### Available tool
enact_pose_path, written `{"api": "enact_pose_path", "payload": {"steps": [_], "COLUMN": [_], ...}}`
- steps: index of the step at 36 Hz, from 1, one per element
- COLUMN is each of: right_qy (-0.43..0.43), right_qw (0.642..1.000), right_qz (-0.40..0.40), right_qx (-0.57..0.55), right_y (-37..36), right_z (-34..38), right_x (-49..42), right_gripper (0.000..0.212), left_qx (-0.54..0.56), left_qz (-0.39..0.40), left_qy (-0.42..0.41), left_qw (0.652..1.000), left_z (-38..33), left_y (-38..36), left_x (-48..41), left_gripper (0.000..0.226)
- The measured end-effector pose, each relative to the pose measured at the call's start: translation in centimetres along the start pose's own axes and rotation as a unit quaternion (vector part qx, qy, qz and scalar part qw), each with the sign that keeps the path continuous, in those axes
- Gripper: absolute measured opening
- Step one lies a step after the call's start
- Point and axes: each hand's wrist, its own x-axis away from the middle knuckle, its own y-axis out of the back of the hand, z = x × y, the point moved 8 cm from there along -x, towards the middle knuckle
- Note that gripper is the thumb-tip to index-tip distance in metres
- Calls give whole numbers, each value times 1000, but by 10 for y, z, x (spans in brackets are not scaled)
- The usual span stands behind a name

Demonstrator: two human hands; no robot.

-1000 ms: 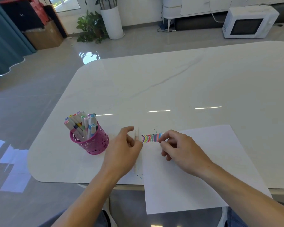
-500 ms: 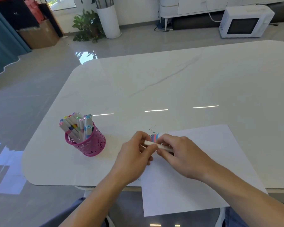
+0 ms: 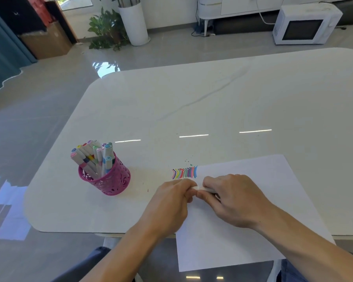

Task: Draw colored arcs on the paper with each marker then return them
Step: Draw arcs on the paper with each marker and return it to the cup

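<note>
I see both hands meet over the top left corner of the paper (image 3: 263, 180). The left hand (image 3: 171, 202) has its fingers curled round one end of a white marker (image 3: 200, 188), and the right hand (image 3: 232, 200) has its fingers curled round the other end. Only a small bit of the marker shows between them. I think the cap is going on or coming off, but I cannot tell which. The colored arcs (image 3: 184, 173) sit just at 12 o'clock from the hands. The pink cup (image 3: 112, 182) with the other markers (image 3: 94, 155) stands at 9 o'clock on the table (image 3: 192, 102), well apart. If the cap is going on, the next move is a reach to the left to drop the marker in the cup without tipping it over.
</note>
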Motion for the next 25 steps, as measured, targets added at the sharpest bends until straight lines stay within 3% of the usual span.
{"api": "enact_pose_path", "payload": {"steps": [4, 8, 13, 16, 20, 25], "right_qy": [-79, -117, -109, -89, -94, -134], "right_qw": [997, 980, 959, 947, 908, 825], "right_qz": [-13, -32, -45, -66, -105, -95], "right_qx": [-24, -158, -258, -302, -394, -541], "right_y": [10, 17, 10, 9, 14, 8], "right_z": [-27, -41, -36, -34, -36, -39], "right_x": [0, 1, -4, -7, -9, -12], "right_gripper": [49, 43, 10, 28, 26, 34], "left_qx": [-3, 0, -27, -45, -70, -78], "left_qz": [-43, -55, -55, -57, -51, -47], "left_qy": [52, 42, -17, -46, -64, -71], "left_qw": [998, 998, 998, 996, 994, 993], "left_z": [19, 17, 8, 6, 6, 6], "left_y": [15, 19, 7, 4, -1, -3], "left_x": [-3, -4, -1, -1, 0, -1], "left_gripper": [24, 16, 9, 9, 10, 12]}}
